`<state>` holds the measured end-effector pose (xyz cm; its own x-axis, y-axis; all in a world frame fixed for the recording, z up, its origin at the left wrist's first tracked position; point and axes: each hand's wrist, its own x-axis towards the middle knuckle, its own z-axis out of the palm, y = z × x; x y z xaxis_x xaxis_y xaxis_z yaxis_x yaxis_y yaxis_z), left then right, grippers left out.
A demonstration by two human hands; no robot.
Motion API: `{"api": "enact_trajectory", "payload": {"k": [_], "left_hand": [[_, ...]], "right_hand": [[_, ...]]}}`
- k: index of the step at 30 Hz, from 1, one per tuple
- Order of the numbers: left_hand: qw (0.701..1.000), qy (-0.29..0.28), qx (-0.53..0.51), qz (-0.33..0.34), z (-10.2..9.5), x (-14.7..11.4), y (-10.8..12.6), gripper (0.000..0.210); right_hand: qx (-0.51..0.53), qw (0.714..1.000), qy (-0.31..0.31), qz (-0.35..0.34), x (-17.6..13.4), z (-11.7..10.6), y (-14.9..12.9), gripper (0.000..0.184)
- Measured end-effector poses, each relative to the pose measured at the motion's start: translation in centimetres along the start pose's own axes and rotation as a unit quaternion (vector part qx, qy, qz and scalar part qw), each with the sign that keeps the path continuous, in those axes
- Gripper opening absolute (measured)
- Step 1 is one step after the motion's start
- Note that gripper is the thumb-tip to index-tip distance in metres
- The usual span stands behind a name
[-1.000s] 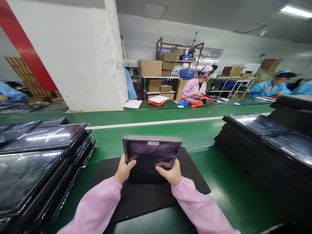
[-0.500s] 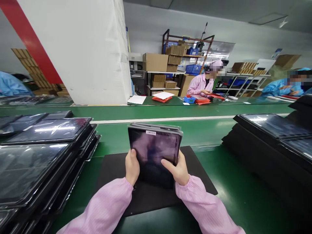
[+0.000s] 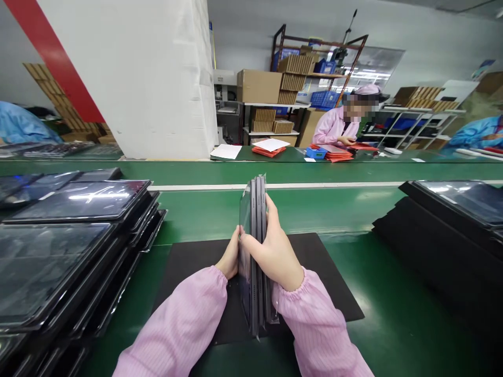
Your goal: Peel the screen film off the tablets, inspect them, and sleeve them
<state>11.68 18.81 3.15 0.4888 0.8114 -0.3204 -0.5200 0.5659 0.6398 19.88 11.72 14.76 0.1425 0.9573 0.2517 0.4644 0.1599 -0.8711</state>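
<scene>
Between my hands a small stack of tablets (image 3: 257, 262) stands on edge, its thin grey sides turned towards me. Clear film sticks out at the corners. My right hand (image 3: 277, 251) grips the stack from the right, thumb across the near edges and fingers along the far side. Against the left face rests my left hand (image 3: 231, 254), closed on the tablets, with most of its fingers hidden behind them. Under the tablets lies a black mat (image 3: 310, 283) on the green bench.
Piled trays of dark tablets (image 3: 78, 201) rise at the left. At the right stands a tall pile of black sheets (image 3: 412, 230) with screens on top. Across the green bench (image 3: 346, 209), a person in pink (image 3: 334, 125) handles red items. A white pillar (image 3: 165, 78) stands behind.
The tablets have turned from screen facing me to edge facing me. My right hand has shifted its hold so the thumb crosses the edges. The camera view has tilted slightly.
</scene>
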Motion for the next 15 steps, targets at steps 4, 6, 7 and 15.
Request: {"api": "enact_trajectory", "payload": {"k": [4, 6, 7, 15], "left_hand": [[0.997, 0.048, -0.044, 0.041, -0.4, 0.8, 0.1, 0.036], [0.995, 0.049, -0.060, 0.057, -0.3, 1.1, 0.1, 0.037], [0.996, 0.038, -0.064, 0.053, -0.2, 1.2, 0.1, 0.041], [0.999, -0.010, -0.035, 0.027, -0.3, 1.5, 0.1, 0.049]], "right_hand": [[0.012, 1.000, -0.007, 0.007, 0.5, -0.1, 0.2, 0.088], [0.025, 1.000, -0.002, 0.010, 0.8, -0.3, 0.5, 0.086], [0.030, 1.000, 0.000, 0.008, 1.0, -0.3, 0.7, 0.085], [0.077, 0.997, -0.008, -0.002, 1.4, -0.2, 1.4, 0.073]]}}
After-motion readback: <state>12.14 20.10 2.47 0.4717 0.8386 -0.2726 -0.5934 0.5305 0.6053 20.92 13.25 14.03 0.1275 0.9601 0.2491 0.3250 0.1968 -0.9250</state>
